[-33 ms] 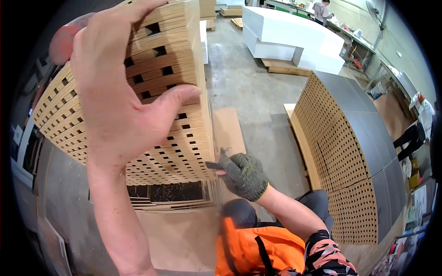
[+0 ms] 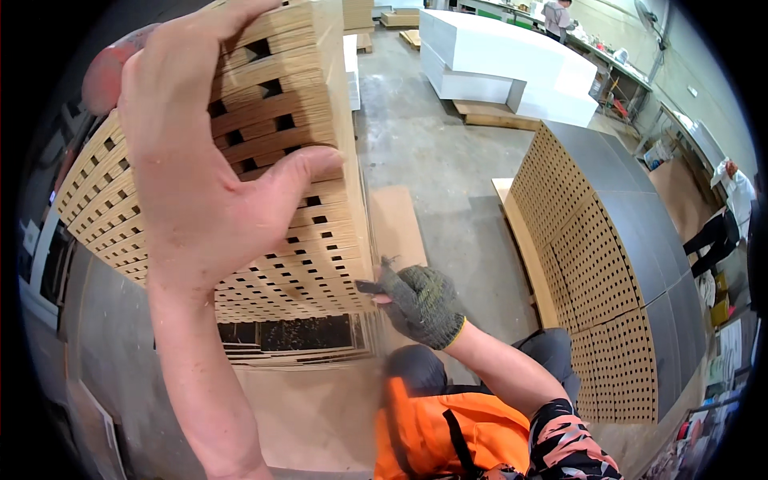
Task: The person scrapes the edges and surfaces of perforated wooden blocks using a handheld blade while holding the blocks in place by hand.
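Observation:
A tall stack of brown slotted boards (image 2: 312,276) rises in front of me, its cut edges full of rows of square and oblong holes. My left hand (image 2: 188,168), bare, is spread large in front of its upper part; the thumb points right across the holes and the fingertips run out at the top. Whether it presses on the boards I cannot tell. My right hand (image 2: 422,306), in a grey-green knit glove with fingertips bare, is closed low at the stack's right edge. A small dark flat piece (image 2: 368,287) juts from its fingers toward the boards.
At right, dark-topped slotted board stacks (image 2: 596,280) stand on a wooden pallet (image 2: 524,256). White block stacks (image 2: 512,64) lie ahead. A brown sheet (image 2: 398,228) is on the floor beside my stack. One person (image 2: 558,18) is at the far bench, another (image 2: 728,220) at right.
Almost nothing differs; my left hand and the stack sit very slightly further left in the picture. The right hand keeps its place and hold.

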